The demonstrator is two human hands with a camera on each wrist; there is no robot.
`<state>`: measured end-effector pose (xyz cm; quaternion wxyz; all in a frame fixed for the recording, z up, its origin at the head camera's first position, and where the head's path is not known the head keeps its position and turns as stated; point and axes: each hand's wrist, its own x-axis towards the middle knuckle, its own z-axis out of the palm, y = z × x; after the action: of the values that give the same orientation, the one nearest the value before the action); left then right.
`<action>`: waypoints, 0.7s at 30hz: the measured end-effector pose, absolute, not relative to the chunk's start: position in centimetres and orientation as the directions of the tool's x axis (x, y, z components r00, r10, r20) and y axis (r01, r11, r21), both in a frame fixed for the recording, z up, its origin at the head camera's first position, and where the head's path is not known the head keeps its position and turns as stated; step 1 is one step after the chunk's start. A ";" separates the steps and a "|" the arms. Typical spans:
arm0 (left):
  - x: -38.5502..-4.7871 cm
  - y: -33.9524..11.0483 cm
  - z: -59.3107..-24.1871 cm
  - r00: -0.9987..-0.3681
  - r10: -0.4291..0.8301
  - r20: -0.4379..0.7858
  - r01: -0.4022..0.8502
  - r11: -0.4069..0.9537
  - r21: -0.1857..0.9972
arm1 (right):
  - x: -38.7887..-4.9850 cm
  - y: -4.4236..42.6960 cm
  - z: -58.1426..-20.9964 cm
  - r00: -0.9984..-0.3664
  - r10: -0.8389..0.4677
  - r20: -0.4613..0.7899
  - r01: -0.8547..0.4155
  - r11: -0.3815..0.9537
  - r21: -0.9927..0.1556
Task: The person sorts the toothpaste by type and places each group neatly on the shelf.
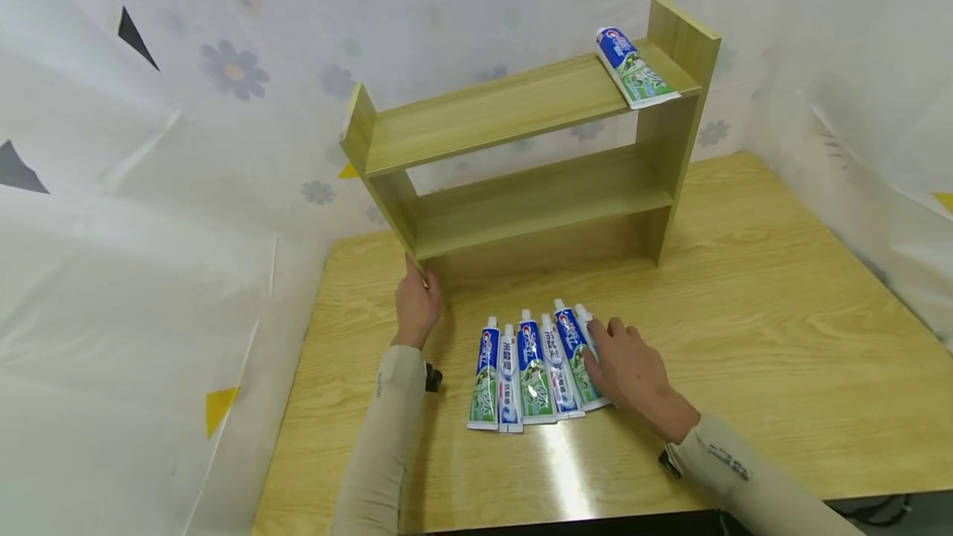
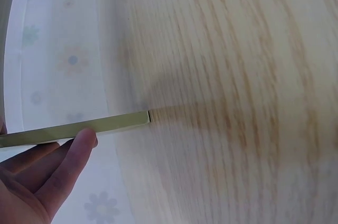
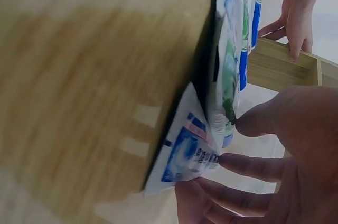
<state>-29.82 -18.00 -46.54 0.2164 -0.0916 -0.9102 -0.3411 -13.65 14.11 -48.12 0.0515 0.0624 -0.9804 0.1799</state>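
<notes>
A wooden two-shelf rack (image 1: 521, 193) stands slanted at the table's back. My left hand (image 1: 419, 304) grips the lower end of its left side panel (image 2: 119, 122), fingers (image 2: 71, 163) against the board in the left wrist view. One blue-green toothpaste tube (image 1: 633, 69) lies on the upper shelf at the right. Several tubes lie side by side in front, blue-green ones (image 1: 534, 366) alternating with white ones (image 1: 510, 379). At the right end, my right hand (image 1: 633, 366) touches the last white tube (image 3: 185, 152) with its fingers (image 3: 248, 166); its thumb is at the neighbouring blue-green tube (image 3: 231, 71).
The wooden table (image 1: 782, 337) extends to both sides of the tubes, its front edge near my forearms. Behind the rack hangs a pale flower-patterned sheet (image 1: 462, 15), with more sheeting at the left and right.
</notes>
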 end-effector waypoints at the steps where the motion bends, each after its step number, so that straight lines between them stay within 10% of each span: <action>1: -29.8 -18.0 -46.6 -0.889 0.019 0.458 0.315 0.750 0.581 | -13.6 14.2 -48.2 -0.988 -0.103 0.118 -0.139 0.928 -0.347; 21: -32.1 -19.5 -49.5 -0.836 0.043 0.547 0.424 0.683 0.595 | -13.0 15.1 -48.0 -0.995 -0.081 0.061 -0.100 0.900 -0.425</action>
<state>-32.07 -19.47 -49.52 0.2538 -0.1326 -0.8814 -0.3757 -13.00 15.15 -47.96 0.0210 0.0463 -0.9744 0.2190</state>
